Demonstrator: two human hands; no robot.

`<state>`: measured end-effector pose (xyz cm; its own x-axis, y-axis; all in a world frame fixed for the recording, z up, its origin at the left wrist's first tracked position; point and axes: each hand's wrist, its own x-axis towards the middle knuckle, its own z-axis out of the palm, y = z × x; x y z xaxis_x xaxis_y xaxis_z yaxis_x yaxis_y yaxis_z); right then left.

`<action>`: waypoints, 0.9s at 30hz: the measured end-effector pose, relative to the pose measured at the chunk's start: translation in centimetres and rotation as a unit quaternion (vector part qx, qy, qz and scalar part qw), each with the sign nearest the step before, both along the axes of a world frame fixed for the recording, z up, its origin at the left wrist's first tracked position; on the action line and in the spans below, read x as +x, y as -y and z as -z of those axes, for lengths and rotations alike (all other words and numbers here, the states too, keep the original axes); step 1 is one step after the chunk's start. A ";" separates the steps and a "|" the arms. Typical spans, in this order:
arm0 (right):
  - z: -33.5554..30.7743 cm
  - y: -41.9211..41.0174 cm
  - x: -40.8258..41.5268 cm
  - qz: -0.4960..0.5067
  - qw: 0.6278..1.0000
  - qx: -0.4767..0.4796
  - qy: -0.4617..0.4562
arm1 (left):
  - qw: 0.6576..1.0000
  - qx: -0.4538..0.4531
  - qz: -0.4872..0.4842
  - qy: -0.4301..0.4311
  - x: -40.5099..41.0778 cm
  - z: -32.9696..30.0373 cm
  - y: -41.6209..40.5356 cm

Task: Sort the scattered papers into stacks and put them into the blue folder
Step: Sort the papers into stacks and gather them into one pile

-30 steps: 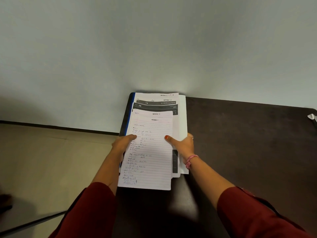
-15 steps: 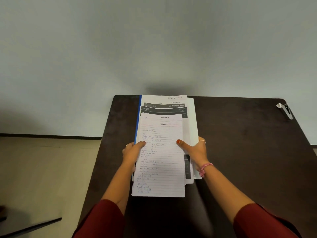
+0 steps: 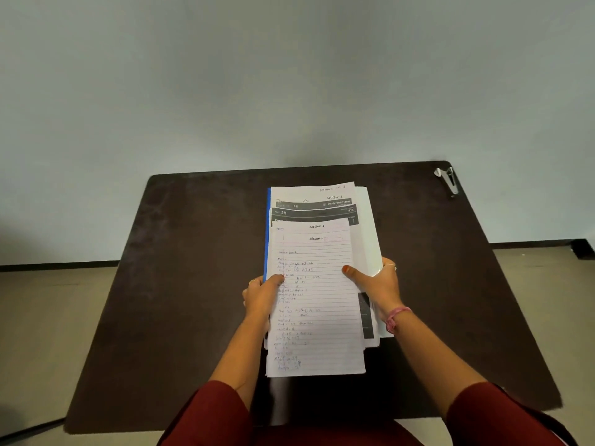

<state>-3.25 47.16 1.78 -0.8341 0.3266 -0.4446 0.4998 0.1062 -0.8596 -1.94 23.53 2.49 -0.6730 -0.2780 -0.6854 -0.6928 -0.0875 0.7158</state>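
The papers point(image 3: 317, 294) with the blue folder point(image 3: 266, 239) under them have come from the table's point(image 3: 180, 268) left edge to its middle. The left hand point(image 3: 259, 297) and the right hand point(image 3: 378, 286) still grip the two sides, thumbs on top. I think the sorting is finished; only closing the folder remains.

1. Top sheet point(image 3: 317, 300): white, ruled, handwritten.
2. Printed pages point(image 3: 314, 209) behind: dark grey bands, white lettering.
3. Folder point(image 3: 267, 243): blue left edge.
4. Table point(image 3: 193, 268): dark brown.
5. Sleeves point(image 3: 212, 413): maroon.
6. Bracelet point(image 3: 395, 317): pink.
7. Right thumbnail point(image 3: 345, 269): orange.
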 end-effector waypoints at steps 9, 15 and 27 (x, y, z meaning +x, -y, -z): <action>1.6 -4.9 1.5 -0.043 0.998 0.005 0.035 | 0.997 -0.061 -0.029 0.042 2.5 1.5 -5.1; 2.2 -5.5 1.8 -0.087 0.990 0.086 0.071 | 0.986 -0.161 0.005 0.053 3.2 1.3 -5.8; -0.3 -5.4 1.4 -0.094 0.960 0.236 0.119 | 0.975 -0.200 0.092 -0.017 2.4 0.5 -4.5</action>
<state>-1.89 52.58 2.13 -0.7905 0.3926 -0.4702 0.6108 0.5626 -0.5571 0.48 28.05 1.94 -0.7572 -0.3911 -0.5231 -0.6457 0.3273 0.6899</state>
